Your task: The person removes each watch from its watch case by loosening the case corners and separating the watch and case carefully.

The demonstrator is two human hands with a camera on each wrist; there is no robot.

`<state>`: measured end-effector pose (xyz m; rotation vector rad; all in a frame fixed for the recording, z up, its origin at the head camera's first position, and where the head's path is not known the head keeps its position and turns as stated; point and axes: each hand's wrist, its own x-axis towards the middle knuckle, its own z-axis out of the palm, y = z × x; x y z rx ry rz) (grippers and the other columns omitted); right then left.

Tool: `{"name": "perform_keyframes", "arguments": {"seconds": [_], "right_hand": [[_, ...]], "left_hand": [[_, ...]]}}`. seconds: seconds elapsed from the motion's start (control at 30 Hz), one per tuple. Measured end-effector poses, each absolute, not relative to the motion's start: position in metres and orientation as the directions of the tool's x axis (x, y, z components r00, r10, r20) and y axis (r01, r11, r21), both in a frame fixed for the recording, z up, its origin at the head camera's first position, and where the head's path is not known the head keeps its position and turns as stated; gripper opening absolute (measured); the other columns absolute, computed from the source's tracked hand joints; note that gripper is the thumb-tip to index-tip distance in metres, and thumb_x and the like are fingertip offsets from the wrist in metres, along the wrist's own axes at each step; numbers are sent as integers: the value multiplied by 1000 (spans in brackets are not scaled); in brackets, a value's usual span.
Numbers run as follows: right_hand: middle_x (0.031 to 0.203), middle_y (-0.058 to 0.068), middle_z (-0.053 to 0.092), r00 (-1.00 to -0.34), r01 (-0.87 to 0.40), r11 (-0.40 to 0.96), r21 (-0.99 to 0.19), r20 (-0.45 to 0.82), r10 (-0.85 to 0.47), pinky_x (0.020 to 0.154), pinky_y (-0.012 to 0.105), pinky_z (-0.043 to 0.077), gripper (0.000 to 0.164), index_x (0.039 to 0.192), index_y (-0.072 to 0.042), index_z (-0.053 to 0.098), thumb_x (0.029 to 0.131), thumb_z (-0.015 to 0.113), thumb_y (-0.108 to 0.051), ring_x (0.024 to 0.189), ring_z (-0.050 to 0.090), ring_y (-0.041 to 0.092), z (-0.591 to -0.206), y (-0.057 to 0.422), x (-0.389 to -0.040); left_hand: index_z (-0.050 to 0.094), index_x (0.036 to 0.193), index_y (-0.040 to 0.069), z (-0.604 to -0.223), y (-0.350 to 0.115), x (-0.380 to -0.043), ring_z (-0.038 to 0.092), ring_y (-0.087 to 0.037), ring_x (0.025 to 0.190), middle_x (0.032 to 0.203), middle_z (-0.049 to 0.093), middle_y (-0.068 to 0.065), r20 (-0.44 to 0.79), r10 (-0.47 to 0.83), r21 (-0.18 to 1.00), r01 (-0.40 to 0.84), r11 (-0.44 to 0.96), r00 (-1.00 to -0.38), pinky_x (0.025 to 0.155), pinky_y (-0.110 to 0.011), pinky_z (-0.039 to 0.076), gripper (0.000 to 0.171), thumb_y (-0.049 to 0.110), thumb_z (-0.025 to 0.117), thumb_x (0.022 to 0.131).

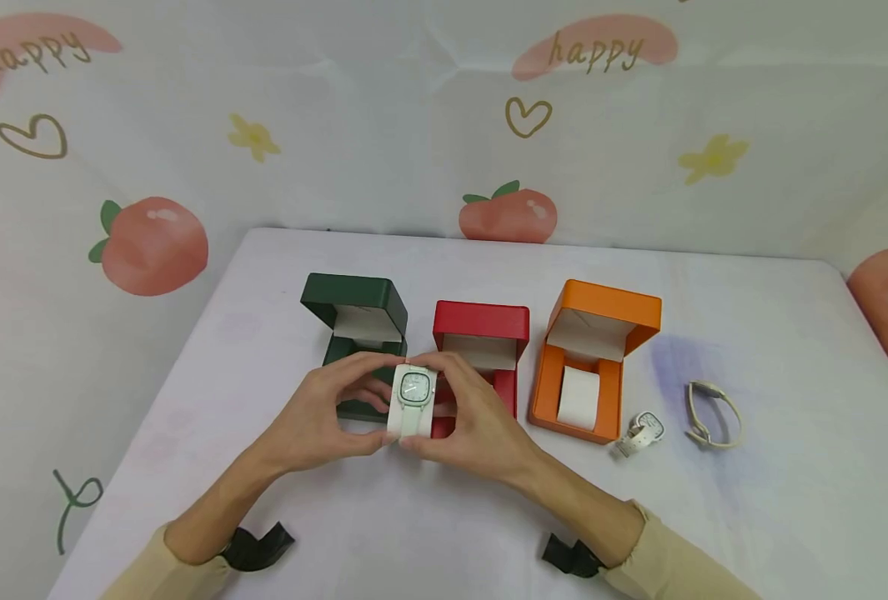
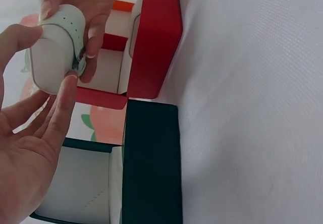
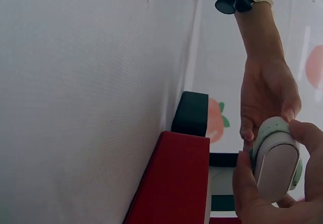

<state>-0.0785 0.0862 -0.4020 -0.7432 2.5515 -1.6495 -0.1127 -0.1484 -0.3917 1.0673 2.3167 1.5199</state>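
A square-faced watch with a pale green strap (image 1: 414, 388) is wrapped around a white cushion (image 2: 49, 65). My left hand (image 1: 310, 419) pinches the cushion's left end between thumb and fingers. On the other end, my right hand (image 1: 483, 422) grips with thumb and fingertips. The left wrist view shows the strap's holes and its buckle side, with fingertips close to the buckle. Behind my hands stand an open green watch box (image 1: 355, 292) and an open red watch box (image 1: 481, 319), both partly hidden by the hands.
To the right stands an open orange watch box (image 1: 604, 302) with a white cushion (image 1: 579, 398) inside. Beside it lie a white watch (image 1: 641, 433) and a beige-strapped watch (image 1: 702, 437) on its side. A white cloth (image 1: 444, 533) covers the table, and a printed curtain hangs behind.
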Motion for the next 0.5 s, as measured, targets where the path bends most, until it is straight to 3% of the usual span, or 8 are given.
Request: {"name": "perform_keyframes", "arguments": {"seconds": [0.3, 0.5], "right_hand": [[129, -11, 50, -883, -374, 303, -877, 238, -404, 86, 26, 55, 77, 138, -19, 45, 75, 88, -23, 111, 52, 8, -400, 88, -78], [127, -9, 50, -883, -322, 207, -924, 215, -417, 83, 27, 57, 76, 137, -15, 45, 75, 88, -15, 106, 57, 15, -401, 91, -77]], "left_hand": [[52, 141, 8, -390, -147, -113, 68, -16, 95, 135, 55, -5, 223, 658, 870, 451, 198, -719, 84, -32, 57, 78, 0, 86, 71], [51, 140, 7, -389, -148, -113, 68, -16, 97, 136, 54, -5, 203, 671, 879, 434, 196, -713, 86, -33, 57, 77, -1, 85, 72]]}}
